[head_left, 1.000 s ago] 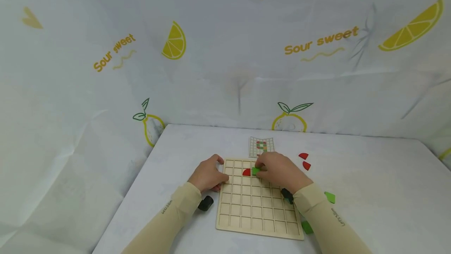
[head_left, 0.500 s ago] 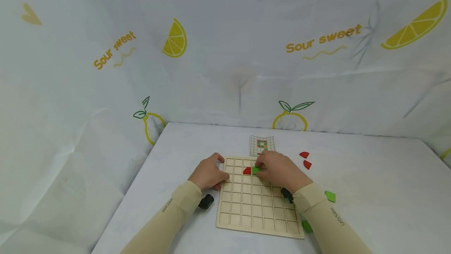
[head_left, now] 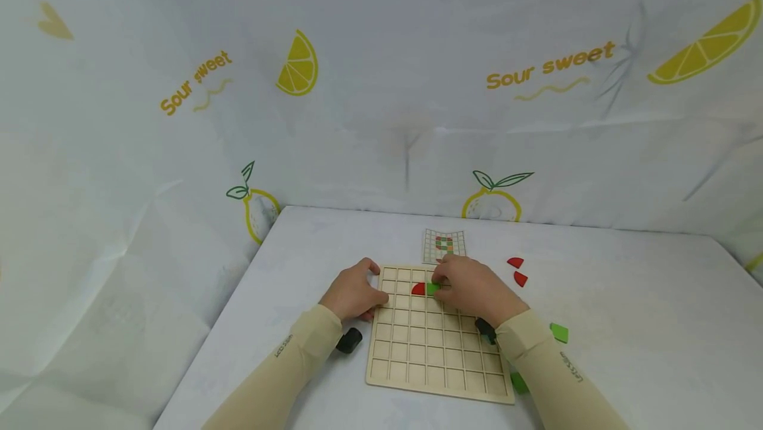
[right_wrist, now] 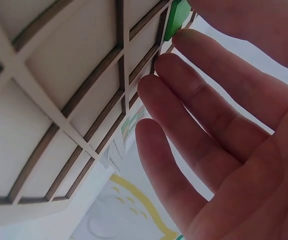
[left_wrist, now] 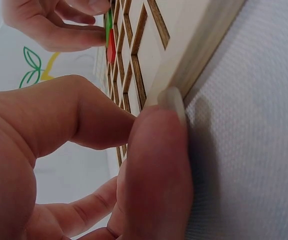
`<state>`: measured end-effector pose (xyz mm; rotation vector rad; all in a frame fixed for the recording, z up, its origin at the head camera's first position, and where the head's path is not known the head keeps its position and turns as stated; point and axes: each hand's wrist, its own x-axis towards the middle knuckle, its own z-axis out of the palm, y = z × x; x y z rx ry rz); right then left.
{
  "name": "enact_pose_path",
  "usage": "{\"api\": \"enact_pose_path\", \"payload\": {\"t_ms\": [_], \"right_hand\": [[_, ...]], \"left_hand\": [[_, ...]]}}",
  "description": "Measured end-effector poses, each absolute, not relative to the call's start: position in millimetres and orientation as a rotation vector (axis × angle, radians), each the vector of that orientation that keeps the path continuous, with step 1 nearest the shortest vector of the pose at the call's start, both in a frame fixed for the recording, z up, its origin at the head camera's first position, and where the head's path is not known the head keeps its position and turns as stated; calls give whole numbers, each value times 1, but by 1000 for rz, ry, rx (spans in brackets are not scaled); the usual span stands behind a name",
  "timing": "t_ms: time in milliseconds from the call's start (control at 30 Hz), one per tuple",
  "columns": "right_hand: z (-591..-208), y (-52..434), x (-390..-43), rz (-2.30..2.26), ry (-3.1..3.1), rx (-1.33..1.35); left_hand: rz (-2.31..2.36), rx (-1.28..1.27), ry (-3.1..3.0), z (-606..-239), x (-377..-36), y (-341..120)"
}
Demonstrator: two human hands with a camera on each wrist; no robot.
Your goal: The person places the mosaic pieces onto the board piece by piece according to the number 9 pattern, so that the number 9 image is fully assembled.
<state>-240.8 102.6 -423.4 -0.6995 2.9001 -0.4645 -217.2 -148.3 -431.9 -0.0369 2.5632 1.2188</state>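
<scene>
A pale wooden grid board (head_left: 434, 356) lies on the white table. My left hand (head_left: 352, 292) holds the board's left edge near the far corner, and in the left wrist view its thumb (left_wrist: 159, 155) touches the rim. Toward the far side of the board, a red quarter-circle piece (head_left: 418, 289) sits in a cell. Right beside it is a green piece (head_left: 432, 289), pinched between the thumb and index finger of my right hand (head_left: 473, 287). That green piece (right_wrist: 178, 19) shows at the fingertips in the right wrist view; whether it is fully seated in its cell I cannot tell.
A printed pattern card (head_left: 435, 250) lies beyond the board, partly behind my right hand. Two red quarter-circle pieces (head_left: 515, 262) lie to the right. A light green piece (head_left: 559, 332) and a darker green piece (head_left: 519, 383) are near my right forearm.
The head view has shifted slightly. Both hands keep their places, the left on the board's edge and the right at the green piece.
</scene>
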Motion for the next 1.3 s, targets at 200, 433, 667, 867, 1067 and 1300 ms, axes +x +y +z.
{"api": "enact_pose_path", "payload": {"t_ms": [200,433,667,867,1067,1300], "right_hand": [[-422,102,-236,-455,2913,-671],[-423,106,-230,-419,2940,-712],[-420,111,-228,-409,2954,-713],[-416,115,-231,-450,2933,-677],[-413,153,-221,-469,2925,-525],[-415,210,-192,-403,2945,-430]], "left_hand": [[1202,-19,2565,-432,-219,-144],[1194,-3,2564,-432,-220,-138],[1199,17,2557,-432,-221,-135],[1192,-21,2568,-433,-220,-141],[1196,-22,2564,-434,-219,-145],[1186,-50,2563,-432,-217,-146]]}}
